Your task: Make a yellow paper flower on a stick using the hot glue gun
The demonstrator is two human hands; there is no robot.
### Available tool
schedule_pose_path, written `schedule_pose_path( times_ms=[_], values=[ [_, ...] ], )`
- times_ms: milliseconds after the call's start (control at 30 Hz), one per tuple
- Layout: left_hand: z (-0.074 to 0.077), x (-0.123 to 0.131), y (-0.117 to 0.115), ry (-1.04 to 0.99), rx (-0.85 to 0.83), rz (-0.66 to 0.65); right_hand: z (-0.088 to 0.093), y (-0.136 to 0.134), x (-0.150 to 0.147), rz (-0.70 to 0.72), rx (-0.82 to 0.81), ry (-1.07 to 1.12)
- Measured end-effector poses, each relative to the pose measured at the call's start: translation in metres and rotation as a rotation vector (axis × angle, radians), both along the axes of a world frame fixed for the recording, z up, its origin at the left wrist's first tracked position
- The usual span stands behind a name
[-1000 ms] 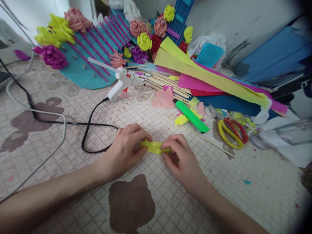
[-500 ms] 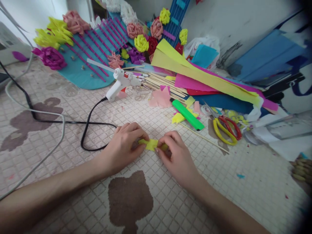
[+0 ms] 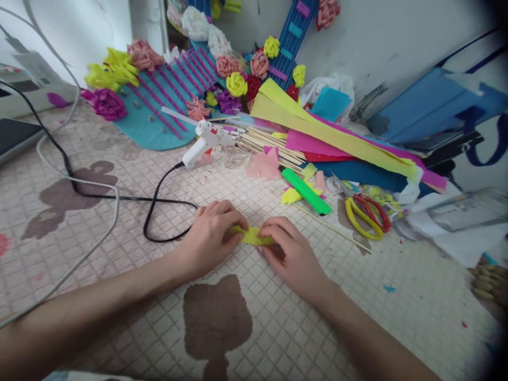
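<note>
A small folded piece of yellow paper (image 3: 253, 236) lies between my two hands on the pink quilted mat. My left hand (image 3: 210, 233) pinches its left end with curled fingers. My right hand (image 3: 291, 253) pinches its right end, fingers pressed together over it. Both hands rest low on the mat, close together.
A white glue gun (image 3: 206, 138) with a black cord (image 3: 153, 203) lies behind my hands. A green marker (image 3: 306, 190), thin wooden sticks (image 3: 270, 144), yellow and red scissors (image 3: 365, 214), coloured paper sheets (image 3: 341, 136) and paper flowers (image 3: 236, 83) crowd the back and right.
My hands keep their grip on the yellow paper with only small finger shifts. The camera view has tilted slightly, showing more of the left side.
</note>
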State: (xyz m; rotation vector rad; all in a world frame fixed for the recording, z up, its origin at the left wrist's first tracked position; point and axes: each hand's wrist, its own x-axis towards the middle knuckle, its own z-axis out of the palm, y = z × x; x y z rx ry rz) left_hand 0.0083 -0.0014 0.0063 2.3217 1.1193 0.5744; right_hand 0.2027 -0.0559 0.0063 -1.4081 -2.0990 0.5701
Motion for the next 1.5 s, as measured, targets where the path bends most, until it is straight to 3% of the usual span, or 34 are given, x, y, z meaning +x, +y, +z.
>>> schedule_pose_path(
  times_ms=[367,600,933,1300,1500],
  values=[
    [-0.001,-0.002,-0.003,-0.046,0.031,-0.017,-0.001,0.004,0.01,0.099,0.078,-0.08],
    [-0.001,-0.004,-0.001,-0.053,0.053,-0.036,-0.002,0.006,0.005,-0.015,0.053,0.03],
    [0.001,0.002,0.005,-0.002,0.029,0.034,0.002,0.011,-0.001,-0.151,-0.014,0.047],
    [0.001,0.002,0.004,0.014,0.055,0.031,0.001,0.013,-0.003,-0.198,-0.025,-0.018],
    [0.0,0.001,0.006,-0.038,0.032,0.018,0.0,0.011,-0.002,-0.156,-0.057,0.005]
  ],
)
